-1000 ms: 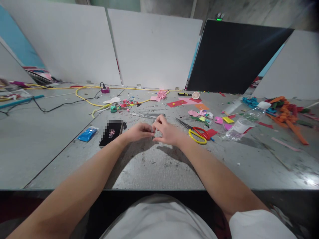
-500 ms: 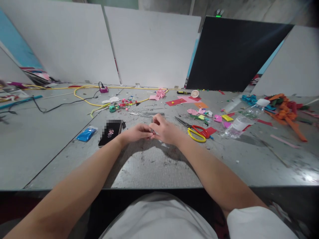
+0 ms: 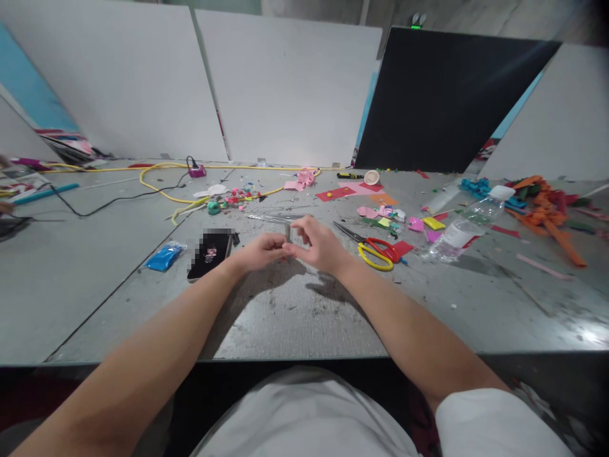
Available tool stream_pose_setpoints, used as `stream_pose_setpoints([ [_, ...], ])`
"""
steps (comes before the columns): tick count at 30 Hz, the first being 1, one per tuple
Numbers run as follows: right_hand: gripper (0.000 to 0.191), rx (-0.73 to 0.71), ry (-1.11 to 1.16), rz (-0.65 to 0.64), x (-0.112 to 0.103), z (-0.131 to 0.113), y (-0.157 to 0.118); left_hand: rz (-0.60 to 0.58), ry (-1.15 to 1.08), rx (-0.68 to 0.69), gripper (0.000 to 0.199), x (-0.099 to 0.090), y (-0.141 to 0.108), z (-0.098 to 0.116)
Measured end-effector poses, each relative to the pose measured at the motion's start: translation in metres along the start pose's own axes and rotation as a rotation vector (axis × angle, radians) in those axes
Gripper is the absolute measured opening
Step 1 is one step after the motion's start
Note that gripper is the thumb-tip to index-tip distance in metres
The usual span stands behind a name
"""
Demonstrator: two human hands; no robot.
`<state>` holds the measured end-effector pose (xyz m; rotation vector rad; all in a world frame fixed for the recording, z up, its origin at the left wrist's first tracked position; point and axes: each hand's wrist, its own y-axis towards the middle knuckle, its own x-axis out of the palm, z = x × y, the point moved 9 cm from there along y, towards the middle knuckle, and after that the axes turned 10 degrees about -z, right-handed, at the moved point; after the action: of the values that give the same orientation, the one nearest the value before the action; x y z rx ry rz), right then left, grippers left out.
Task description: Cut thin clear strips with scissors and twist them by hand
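Note:
My left hand (image 3: 262, 251) and my right hand (image 3: 318, 244) meet over the near middle of the table. Between their fingertips stands a short, thin grey piece (image 3: 288, 233); its exact kind is too small to make out. The left thumb and forefinger pinch its lower end, where a tiny reddish bit shows. The right thumb presses at the same spot, while the right forefinger curves close to the top of the piece. Just behind the hands lie thin, shiny clear strips (image 3: 266, 218). Scissors (image 3: 375, 252) with one red and one yellow handle rest right of my right hand.
Left of my hands are a dark phone (image 3: 212, 254) and a blue packet (image 3: 164, 256). A clear bottle (image 3: 464, 231) tilts at the right near orange crepe paper (image 3: 547, 212). Paper scraps (image 3: 335, 193) and a yellow cable (image 3: 157, 166) lie farther back. Another person's hand shows at the far left edge.
My right fingers have lifted and spread away from the thumb, and the grey piece now shows upright between the hands. At the far left, another person's hand has come into view.

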<state>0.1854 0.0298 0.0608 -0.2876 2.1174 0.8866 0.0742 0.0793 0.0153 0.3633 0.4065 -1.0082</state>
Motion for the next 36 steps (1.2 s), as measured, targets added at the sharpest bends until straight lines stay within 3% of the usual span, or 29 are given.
stream_pose_setpoints([
  [3,0.039,0.118,0.154,0.014,0.006,0.017,0.001,-0.047,0.125,0.019,0.033,0.006,0.001,0.004],
  [6,0.037,0.130,0.270,0.020,0.010,0.022,0.002,-0.089,0.209,0.005,0.032,0.011,0.002,0.003],
  [11,0.032,0.166,0.382,0.081,0.010,0.023,0.001,-0.091,0.185,0.008,0.031,0.011,0.002,0.000],
  [22,0.023,0.204,0.606,0.029,0.026,0.025,0.002,-0.108,0.191,0.036,0.030,0.012,0.003,0.004],
  [30,0.036,0.211,0.472,-0.008,0.021,0.019,0.003,-0.096,0.202,0.019,0.031,0.010,0.004,0.000],
  [36,0.042,0.302,0.753,-0.049,0.031,0.018,0.004,-0.076,0.195,-0.014,0.029,0.008,0.003,-0.003],
])
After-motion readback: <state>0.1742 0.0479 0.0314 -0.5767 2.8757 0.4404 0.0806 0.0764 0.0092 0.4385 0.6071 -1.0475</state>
